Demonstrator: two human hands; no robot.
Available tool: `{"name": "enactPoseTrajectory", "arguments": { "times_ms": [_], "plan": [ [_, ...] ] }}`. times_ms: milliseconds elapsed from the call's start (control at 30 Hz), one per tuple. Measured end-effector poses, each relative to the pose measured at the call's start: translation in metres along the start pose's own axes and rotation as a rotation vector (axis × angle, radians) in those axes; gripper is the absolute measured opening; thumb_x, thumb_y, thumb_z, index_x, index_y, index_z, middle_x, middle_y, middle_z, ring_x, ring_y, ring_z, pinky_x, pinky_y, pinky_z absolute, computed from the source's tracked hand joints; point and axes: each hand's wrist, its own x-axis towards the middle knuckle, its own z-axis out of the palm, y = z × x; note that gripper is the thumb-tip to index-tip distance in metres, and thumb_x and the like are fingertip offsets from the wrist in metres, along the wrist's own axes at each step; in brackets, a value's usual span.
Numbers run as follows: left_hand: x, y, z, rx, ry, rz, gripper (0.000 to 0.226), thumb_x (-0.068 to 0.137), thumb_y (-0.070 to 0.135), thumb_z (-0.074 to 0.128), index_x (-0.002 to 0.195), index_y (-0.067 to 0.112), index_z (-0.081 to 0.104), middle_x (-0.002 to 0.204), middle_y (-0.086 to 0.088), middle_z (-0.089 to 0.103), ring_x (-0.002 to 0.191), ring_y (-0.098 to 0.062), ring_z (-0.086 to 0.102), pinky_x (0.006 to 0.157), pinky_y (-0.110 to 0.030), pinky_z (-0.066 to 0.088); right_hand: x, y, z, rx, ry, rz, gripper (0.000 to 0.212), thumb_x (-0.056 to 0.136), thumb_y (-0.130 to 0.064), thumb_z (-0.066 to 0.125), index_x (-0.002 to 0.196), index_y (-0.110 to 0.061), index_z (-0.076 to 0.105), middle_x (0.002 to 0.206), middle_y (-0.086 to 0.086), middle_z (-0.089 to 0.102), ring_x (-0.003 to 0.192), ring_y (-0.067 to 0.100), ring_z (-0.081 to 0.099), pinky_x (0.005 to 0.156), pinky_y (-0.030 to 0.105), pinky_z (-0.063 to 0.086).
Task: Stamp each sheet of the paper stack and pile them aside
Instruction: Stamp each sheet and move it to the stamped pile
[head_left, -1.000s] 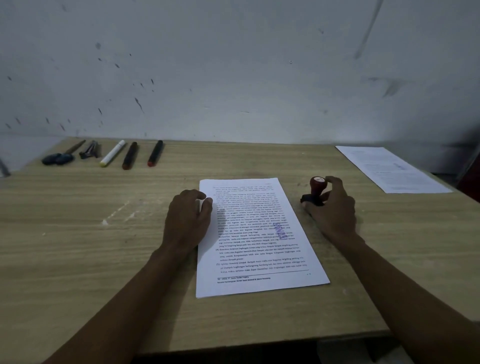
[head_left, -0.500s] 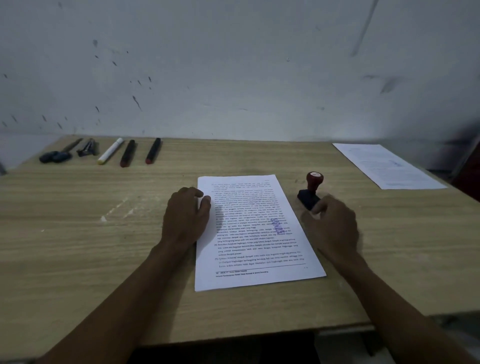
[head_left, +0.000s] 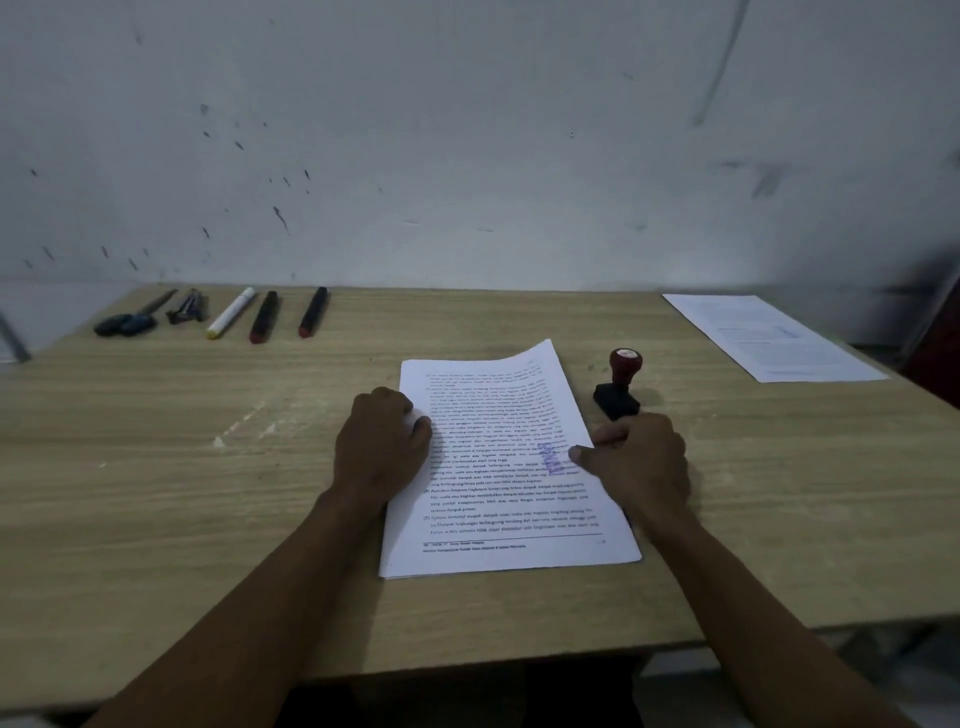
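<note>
A stack of printed sheets (head_left: 498, 499) lies in the middle of the wooden table (head_left: 208, 493). Its top sheet carries a purple stamp mark near the right edge, and its far right corner curls up off the stack. My right hand (head_left: 636, 467) pinches that sheet's right edge, thumb on top beside the mark. My left hand (head_left: 382, 441) rests on the stack's left edge with curled fingers, thumb on the paper. The stamp (head_left: 618, 387), red knob on a black base, stands free on the table just beyond my right hand.
A printed sheet (head_left: 769, 335) with a faint stamp lies at the table's far right corner. Along the far left lie a screwdriver (head_left: 132, 317), a dark clip-like tool (head_left: 187, 307), a white marker (head_left: 231, 313) and two dark pens (head_left: 288, 314). A stained wall stands behind the table.
My right hand let go of the stamp, left it standing on the table, moved to the stack's right edge and took hold of the top sheet, whose far corner now lifts. My left hand stayed.
</note>
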Motion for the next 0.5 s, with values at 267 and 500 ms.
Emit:
{"name": "enactPoseTrajectory", "arguments": {
  "times_ms": [267, 500],
  "plan": [
    [0.000, -0.001, 0.003, 0.008, 0.009, -0.031, 0.026, 0.085, 0.027, 0.063, 0.099, 0.004, 0.064, 0.104, -0.012, 0.063, 0.103, -0.029, 0.053, 0.079, -0.040, 0.044, -0.002, 0.004, 0.003, -0.050, 0.069, -0.108, 0.019, 0.077, -0.028, 0.082, 0.064, -0.018, 0.072, 0.065, -0.007, 0.066, 0.064, 0.016, 0.065, 0.064, 0.036, 0.056],
    [0.000, 0.002, 0.000, 0.021, 0.019, -0.042, 0.025, 0.089, 0.026, 0.058, 0.088, 0.002, 0.065, 0.095, -0.013, 0.063, 0.097, -0.029, 0.054, 0.074, -0.039, 0.044, -0.009, 0.000, -0.001, -0.168, 0.179, -0.175, 0.012, 0.081, -0.033, 0.078, 0.080, -0.022, 0.075, 0.080, -0.002, 0.072, 0.074, 0.020, 0.067, 0.067, 0.036, 0.055]
  ]
}}
